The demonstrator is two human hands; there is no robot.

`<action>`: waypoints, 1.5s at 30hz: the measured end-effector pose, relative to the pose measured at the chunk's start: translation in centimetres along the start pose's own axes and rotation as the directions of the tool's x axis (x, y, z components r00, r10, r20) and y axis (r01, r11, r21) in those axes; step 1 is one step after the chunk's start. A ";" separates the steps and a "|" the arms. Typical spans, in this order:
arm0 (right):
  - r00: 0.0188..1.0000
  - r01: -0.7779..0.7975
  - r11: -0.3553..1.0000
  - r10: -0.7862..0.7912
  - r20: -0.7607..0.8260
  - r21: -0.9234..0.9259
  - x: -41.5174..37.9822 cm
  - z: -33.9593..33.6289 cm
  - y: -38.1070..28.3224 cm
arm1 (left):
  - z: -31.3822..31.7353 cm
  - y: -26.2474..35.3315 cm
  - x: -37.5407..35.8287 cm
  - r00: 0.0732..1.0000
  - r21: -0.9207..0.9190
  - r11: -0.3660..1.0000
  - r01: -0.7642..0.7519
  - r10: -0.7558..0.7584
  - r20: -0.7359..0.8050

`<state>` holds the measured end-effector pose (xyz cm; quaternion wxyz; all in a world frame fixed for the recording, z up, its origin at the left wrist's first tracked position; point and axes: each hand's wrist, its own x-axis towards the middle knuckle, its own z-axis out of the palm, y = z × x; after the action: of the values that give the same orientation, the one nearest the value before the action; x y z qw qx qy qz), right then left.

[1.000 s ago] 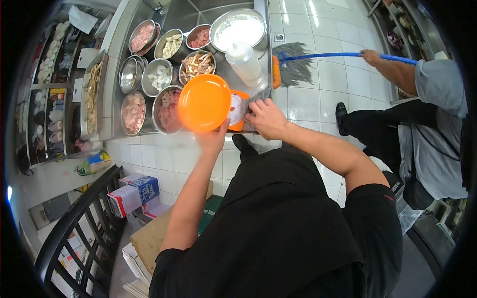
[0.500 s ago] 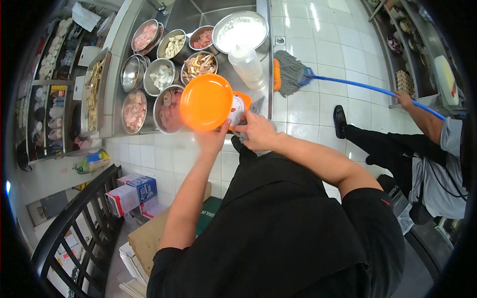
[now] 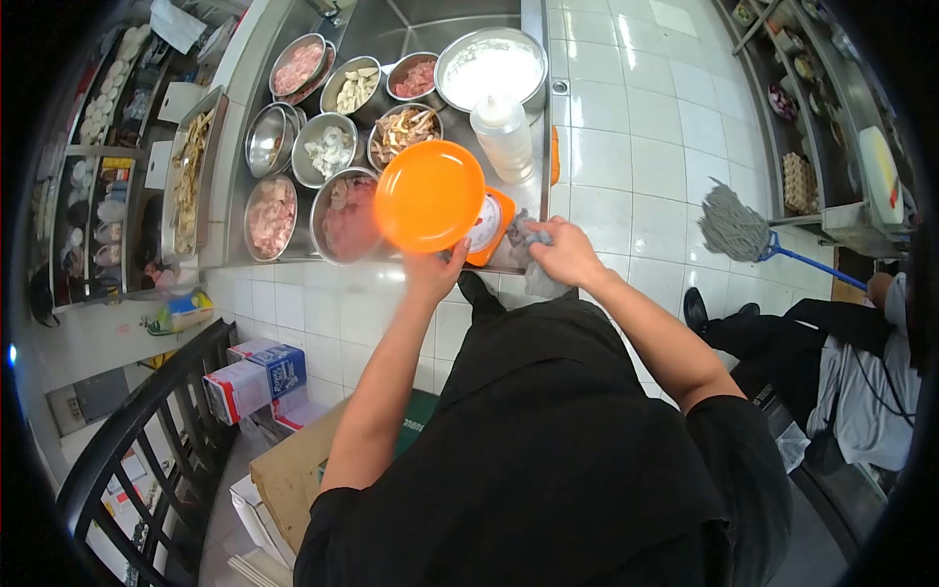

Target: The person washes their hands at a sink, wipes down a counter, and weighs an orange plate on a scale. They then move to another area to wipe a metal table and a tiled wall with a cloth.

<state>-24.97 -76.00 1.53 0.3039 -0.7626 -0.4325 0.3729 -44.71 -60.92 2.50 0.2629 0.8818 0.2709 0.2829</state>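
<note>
My left hand [image 3: 434,274] is closed on an orange kitchen scale [image 3: 503,211] at the near edge of the steel counter, just below its round orange pan [image 3: 430,196]. The white dial faces right, partly covered by the pan. Most of my left fingers are hidden underneath. My right hand [image 3: 567,252] grips a crumpled grey cloth [image 3: 536,256] beside the scale, a little apart from the dial. Behind the scale stands a clear squeeze bottle [image 3: 503,142]. To the left, a steel bowl of raw meat [image 3: 347,217] sits close to the pan.
Several steel bowls of meat and sliced food, like the mushroom-like strips [image 3: 406,132], crowd the counter. A basin of white powder [image 3: 492,70] sits at the back. On the right, another person [image 3: 866,391] holds a mop [image 3: 736,223]. Boxes [image 3: 256,380] stand by a black railing [image 3: 147,430].
My right hand has moved right with the cloth, away from the scale's dial. The co-worker's mop has swung from the counter's side to the right across the floor. The view has shifted slightly.
</note>
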 end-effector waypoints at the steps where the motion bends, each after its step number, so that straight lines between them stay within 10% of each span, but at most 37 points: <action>1: 1.000 -0.015 1.000 0.014 -0.026 -0.028 0.1 -0.6 0.1 | 0.3 -0.5 -0.1 1.000 -0.001 1.000 -0.001 0.001 0.000; 12: 0.943 0.290 0.869 -0.331 -0.036 -0.401 -0.6 4.2 -1.6 | 1.8 -3.0 0.7 0.998 -0.018 0.999 -0.048 0.047 -0.046; 21: 0.950 0.284 0.953 -0.265 0.164 -0.104 -1.5 5.0 -3.3 | 1.8 -2.6 0.3 0.995 -0.163 0.984 0.070 -0.080 -0.055; 45: 0.957 0.106 0.984 -0.062 0.283 -0.141 -1.3 4.2 -4.6 | 1.5 -3.0 -0.1 0.998 -0.031 1.000 -0.003 0.001 -0.070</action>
<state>-30.90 -74.55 3.31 0.1958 -0.7049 -0.5305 0.4282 -44.78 -59.27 -0.45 0.2666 0.8675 0.2745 0.3179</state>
